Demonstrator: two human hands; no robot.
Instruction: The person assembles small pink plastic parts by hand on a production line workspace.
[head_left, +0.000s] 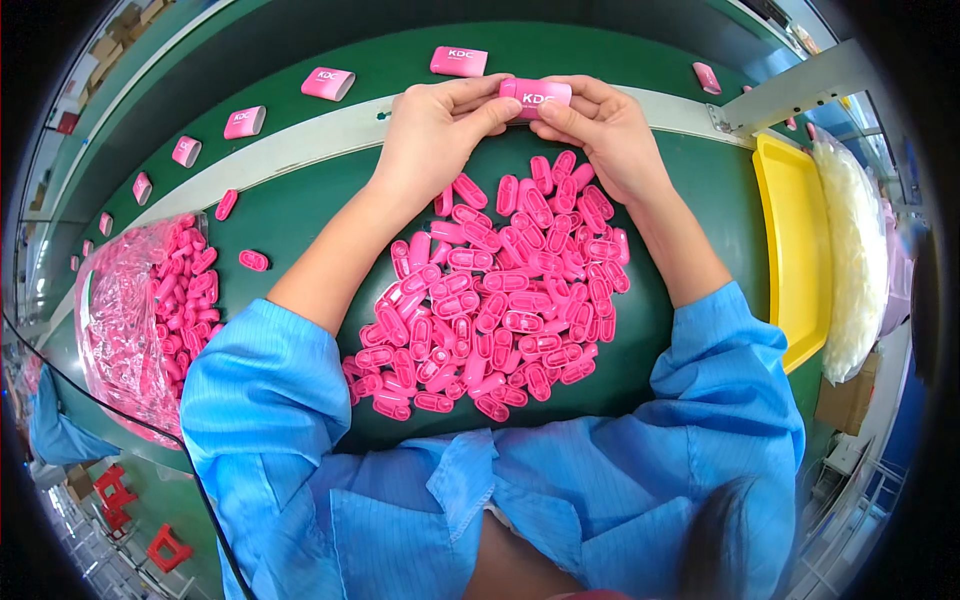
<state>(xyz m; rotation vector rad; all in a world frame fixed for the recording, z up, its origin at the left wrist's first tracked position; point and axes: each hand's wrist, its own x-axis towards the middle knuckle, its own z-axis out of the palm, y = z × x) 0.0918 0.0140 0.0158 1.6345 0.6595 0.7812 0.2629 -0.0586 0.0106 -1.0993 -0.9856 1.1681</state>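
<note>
Between both hands is a small pink housing (545, 95) with white print, a flattened block whose left end looks a deeper pink. My left hand (428, 135) pinches that left end with thumb and fingers. My right hand (612, 130) grips the right end the same way. Just below them, on the green work surface, lies a large heap of bright pink oval caps (500, 290), many with their hollow side up. Two loose caps, one upper (227, 204) and one lower (254, 260), lie left of my left forearm.
Beyond a pale metal rail (290, 150), several pink housings (328, 84) stand spaced along a green belt (385, 60). A clear bag (125, 320) of pink caps sits at the left. At the right are a yellow tray (790, 250), a whitish bag (848, 260) and a metal bracket (800, 90).
</note>
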